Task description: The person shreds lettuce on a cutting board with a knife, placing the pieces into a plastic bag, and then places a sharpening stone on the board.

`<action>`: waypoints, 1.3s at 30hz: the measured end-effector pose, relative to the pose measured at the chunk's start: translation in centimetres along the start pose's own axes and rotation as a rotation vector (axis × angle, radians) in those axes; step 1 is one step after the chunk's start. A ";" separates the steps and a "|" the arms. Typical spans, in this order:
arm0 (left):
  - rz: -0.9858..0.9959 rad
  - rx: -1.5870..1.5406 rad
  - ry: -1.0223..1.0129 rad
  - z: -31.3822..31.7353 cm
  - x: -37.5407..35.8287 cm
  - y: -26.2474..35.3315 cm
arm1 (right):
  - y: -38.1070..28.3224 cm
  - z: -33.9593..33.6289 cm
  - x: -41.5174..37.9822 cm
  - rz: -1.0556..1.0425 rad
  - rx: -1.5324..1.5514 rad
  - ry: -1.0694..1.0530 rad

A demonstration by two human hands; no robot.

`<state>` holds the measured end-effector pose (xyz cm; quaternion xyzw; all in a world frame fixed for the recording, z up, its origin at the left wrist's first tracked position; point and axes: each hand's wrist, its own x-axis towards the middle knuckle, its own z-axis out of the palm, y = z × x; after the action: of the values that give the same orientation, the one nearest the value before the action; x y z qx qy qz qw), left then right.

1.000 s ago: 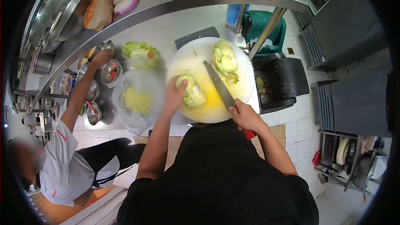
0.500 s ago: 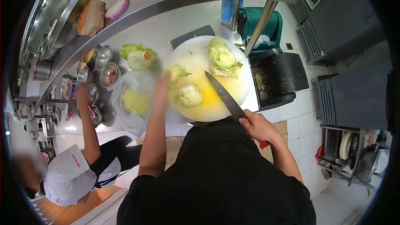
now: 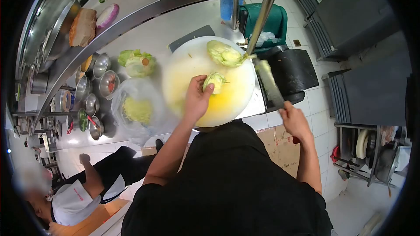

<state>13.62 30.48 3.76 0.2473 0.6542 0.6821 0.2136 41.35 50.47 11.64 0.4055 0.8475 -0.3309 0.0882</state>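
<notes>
Cabbage piece (image 3: 214,81): on the round white cutting board (image 3: 183,67), near its middle, under your fingertips.
Left hand (image 3: 197,98): your arm reaches forward, fingers curled over the piece.
Right hand (image 3: 295,121): fist closed round the knife (image 3: 270,88), blade held off the board's right edge.

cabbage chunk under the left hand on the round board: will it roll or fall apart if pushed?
The cabbage chunk looks rounded, so it would probably rock or roll unless the left hand pins it. Its layered leaves seem loose at the edges and may shed. The white board looks wet, so it could slide.
</notes>
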 end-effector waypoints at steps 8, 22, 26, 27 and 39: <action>-0.236 0.537 0.058 0.9 -1.8 0.1 | -4.2 1.5 -4.6 -0.210 -0.068 -0.096; -0.371 0.240 0.111 -0.5 -1.0 -0.9 | -2.9 3.3 0.0 -0.056 0.257 -0.377; 0.330 0.704 0.151 -0.6 -1.6 0.8 | 1.9 1.4 -1.2 -0.069 0.107 -0.045; 0.323 0.702 0.154 -0.7 -2.0 0.9 | 1.7 1.1 -1.6 -0.164 -0.078 0.133; 0.417 0.794 -0.161 0.5 -3.0 1.8 | -7.7 1.9 -2.4 -0.386 -0.311 0.001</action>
<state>16.28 28.93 5.44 0.4886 0.7827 0.3854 0.0105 36.91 44.28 14.94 0.2176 0.9501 -0.2071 0.0841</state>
